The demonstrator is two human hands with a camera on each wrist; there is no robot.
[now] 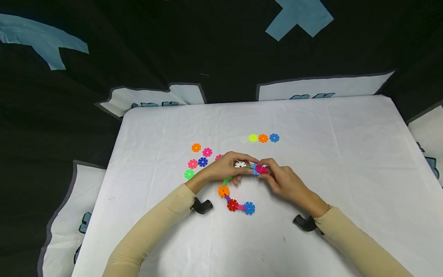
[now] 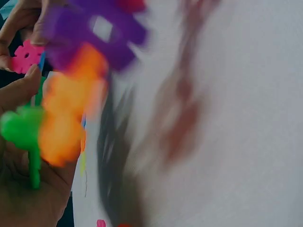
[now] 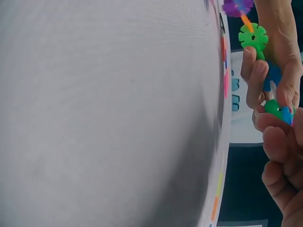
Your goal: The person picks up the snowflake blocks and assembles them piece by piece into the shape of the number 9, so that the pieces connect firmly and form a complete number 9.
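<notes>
A chain of slotted plastic interlocking discs hangs from my hands above the table. My left hand (image 1: 221, 168) pinches it near a white disc (image 1: 240, 164); a green disc (image 3: 273, 108) shows at its fingertips in the right wrist view. My right hand (image 1: 288, 184) pinches a pink disc (image 1: 262, 169), which joins a light blue disc (image 1: 255, 169). Below the left hand the chain runs through an orange disc (image 1: 223, 191), a purple disc (image 2: 94, 40) and a red disc (image 1: 232, 205) to a blue end disc (image 1: 249, 208). Fingers partly hide the joints.
Loose discs, including an orange one (image 1: 196, 147) and a green one (image 1: 189, 174), lie left of the hands on the white-covered table (image 1: 346, 154). Farther back is a row with a yellow disc (image 1: 253, 138) and a blue disc (image 1: 274, 137). Dark cloth surrounds the table.
</notes>
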